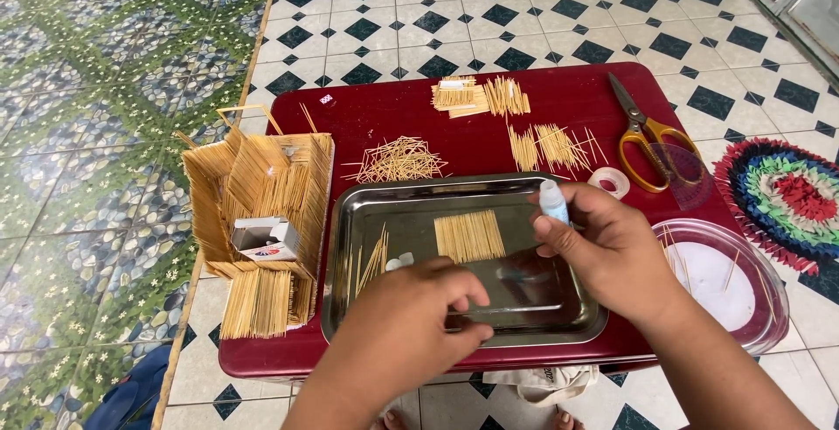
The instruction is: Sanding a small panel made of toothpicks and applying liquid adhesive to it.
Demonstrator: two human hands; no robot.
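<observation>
My right hand (612, 251) holds a small glue bottle (552, 203) with a white cap over the right half of a steel tray (350, 220). In the tray lies a flat mat of toothpicks (469, 235) glued side by side, with a few loose toothpicks (373, 260) to its left. My left hand (411, 321) rests over the tray's front part, fingers curled and pinched together just below the mat; what they pinch is hidden. The tray sits on a dark red table (376, 115).
A toothpick-built structure (262, 211) with a small box (266, 238) stands at the table's left. Loose toothpick piles (398, 161), finished mats (459, 93), yellow-handled scissors (647, 142), a tape roll (609, 182) and a clear bowl (725, 281) surround the tray. A round rug (786, 198) lies on the tiled floor.
</observation>
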